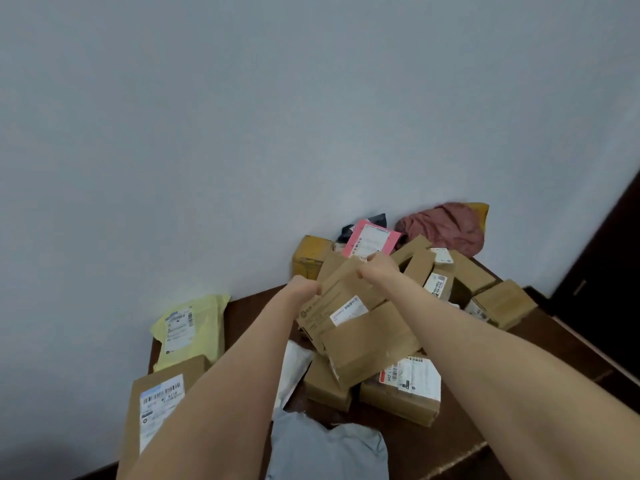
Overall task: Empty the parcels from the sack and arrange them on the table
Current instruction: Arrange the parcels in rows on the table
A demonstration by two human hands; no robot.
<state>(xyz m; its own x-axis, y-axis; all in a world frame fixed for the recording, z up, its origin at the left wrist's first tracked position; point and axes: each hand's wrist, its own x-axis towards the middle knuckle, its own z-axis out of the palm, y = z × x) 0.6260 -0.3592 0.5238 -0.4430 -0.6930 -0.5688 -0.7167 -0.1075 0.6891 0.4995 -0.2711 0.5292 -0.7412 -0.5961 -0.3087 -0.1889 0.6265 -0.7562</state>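
Both my hands hold a flat brown cardboard parcel (341, 299) with a white label, tilted above the pile. My left hand (304, 289) grips its left edge. My right hand (375, 266) grips its upper edge. Below it lie more cardboard boxes (367, 344) on the dark brown table (540, 337). A pink-labelled parcel (370, 242) leans on the wall behind. The reddish crumpled sack (446, 226) lies at the far right corner against the wall.
A yellow mailer (192, 327) and a labelled brown box (159, 403) lie at the table's left. A grey soft mailer (325, 448) and a white one (294, 368) sit near me. More boxes (498, 303) crowd the right. A dark door (606, 265) stands at the right.
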